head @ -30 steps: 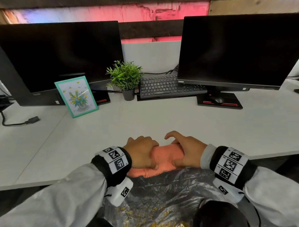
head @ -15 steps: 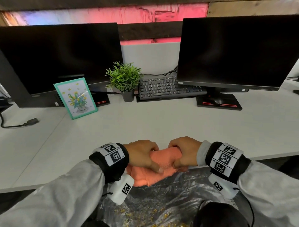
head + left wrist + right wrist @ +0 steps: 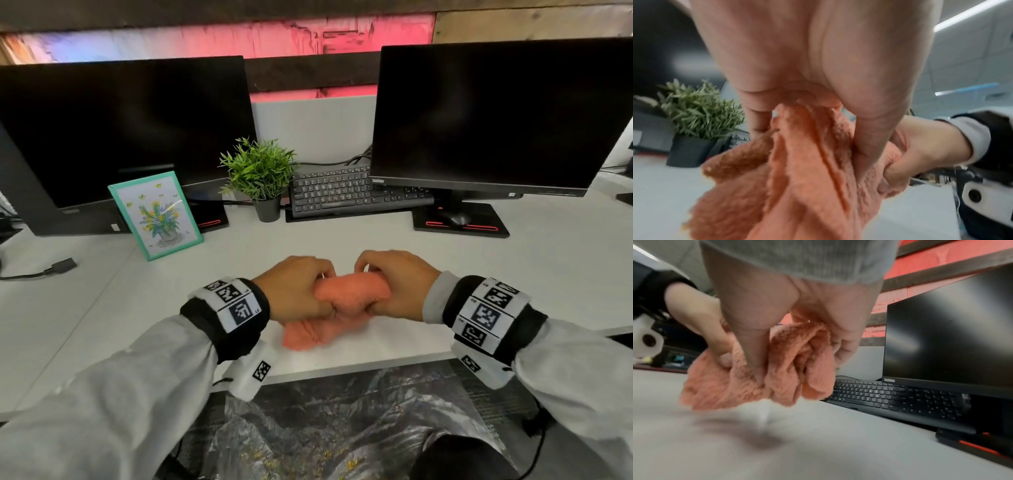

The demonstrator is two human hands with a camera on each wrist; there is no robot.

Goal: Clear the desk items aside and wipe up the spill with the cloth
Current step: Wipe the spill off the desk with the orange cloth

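Orange cloth (image 3: 346,301) — near desk (image 3: 342,363) edge

The head camera looks forward and down over the desk (image 3: 342,240) from above. Each wrist camera sits close under its palm, low to the desktop: the left faces the plant (image 3: 698,110), the right the keyboard (image 3: 890,394). All share the cloth (image 3: 346,298)

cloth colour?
Salmon-orange cloth, plain and fuzzy; clearest in the left wrist view.
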